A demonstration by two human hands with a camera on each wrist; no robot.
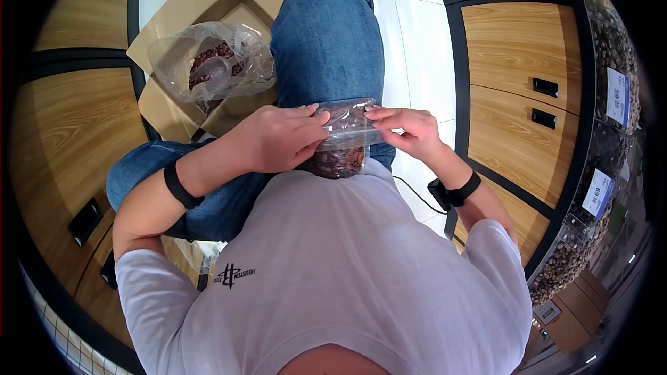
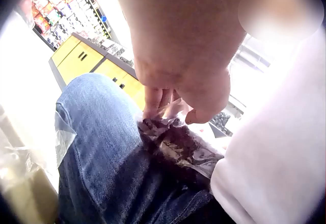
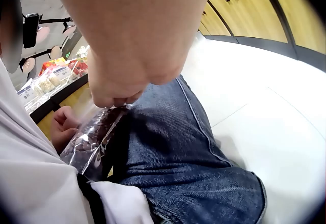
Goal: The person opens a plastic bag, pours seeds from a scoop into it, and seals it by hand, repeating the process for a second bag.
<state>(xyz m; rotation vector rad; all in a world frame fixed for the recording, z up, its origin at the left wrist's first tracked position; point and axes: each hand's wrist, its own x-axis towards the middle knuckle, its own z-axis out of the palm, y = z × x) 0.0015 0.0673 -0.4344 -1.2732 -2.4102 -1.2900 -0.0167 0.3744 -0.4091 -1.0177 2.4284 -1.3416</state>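
Observation:
A clear zip bag, filled in its lower part with dark red dried pieces, stands in the person's lap against the shirt. Its upper part is clear film with a pale zip strip across it. The left hand pinches the bag's top at the left, fingertips on the film. At the opposite corner, the right hand pinches the same top edge between thumb and fingers. In the left wrist view, the dark contents of the bag show below the fingers. The right wrist view shows the bag's shiny side beside the thigh.
An open cardboard box sits on the floor at the front left, with a larger clear plastic bag of similar dark red pieces in it. Wooden cabinets line both sides. Bins of dried goods with price tags run along the right.

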